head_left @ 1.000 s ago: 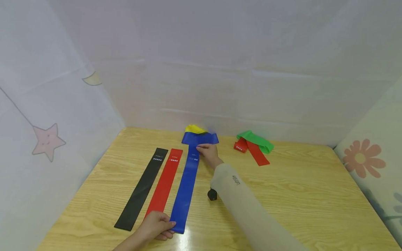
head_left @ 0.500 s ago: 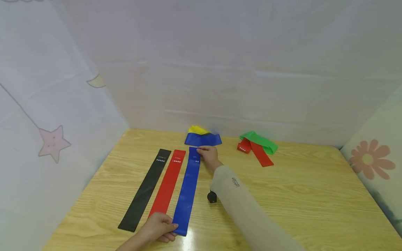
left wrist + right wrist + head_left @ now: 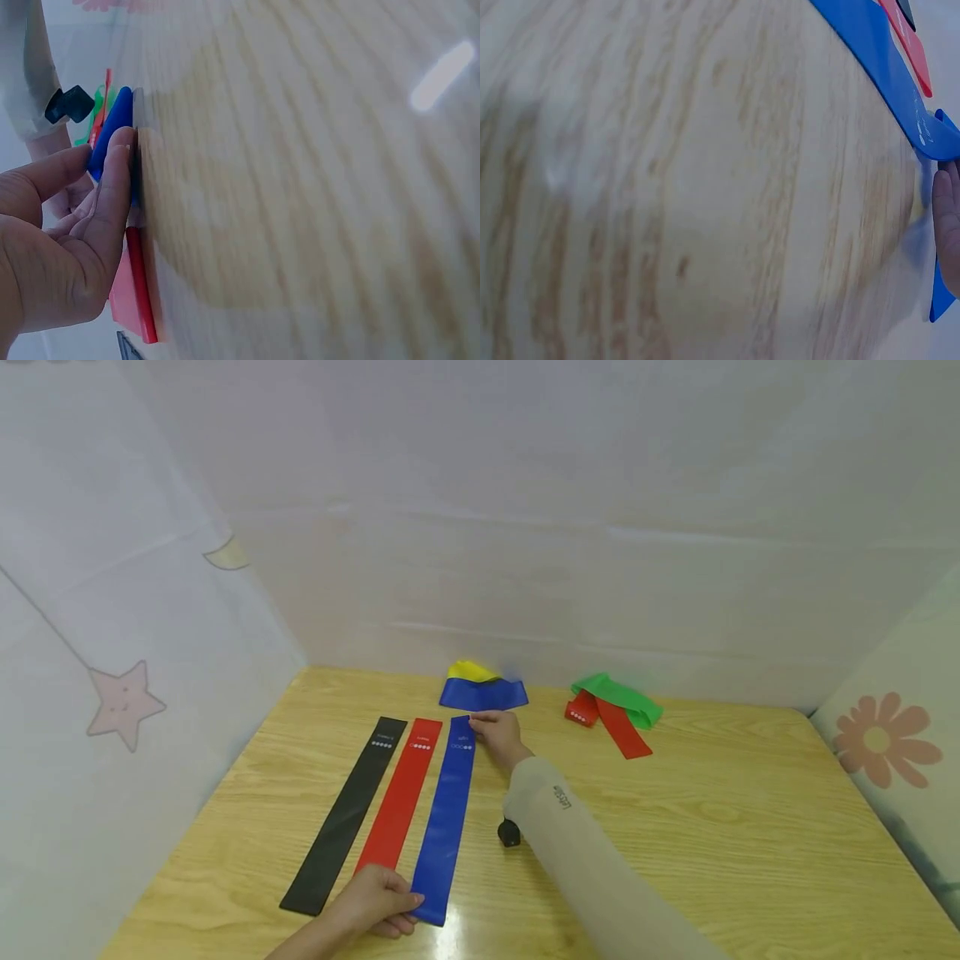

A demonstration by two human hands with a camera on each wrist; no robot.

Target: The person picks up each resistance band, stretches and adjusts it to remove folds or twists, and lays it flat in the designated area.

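Three long flat bands lie side by side on the wooden table (image 3: 712, 827): black (image 3: 345, 814), red (image 3: 399, 793) and blue (image 3: 448, 814). My left hand (image 3: 408, 902) pinches the near end of the blue band (image 3: 112, 131) between thumb and fingers. My right hand (image 3: 480, 720) reaches across and pinches the band's far end, beside the printed dots. In the right wrist view only the fingertips (image 3: 946, 217) show, next to the blue band's end (image 3: 900, 97).
Behind the strips sit a folded blue band (image 3: 483, 695) and a yellow one (image 3: 468, 671). A green band (image 3: 618, 697) and a folded red one (image 3: 603, 720) lie at the back right. White sheets wall in the table on three sides.
The blue band has slid a little toward me; its far end no longer overlaps the folded blue band. Both hands kept their hold on its ends.
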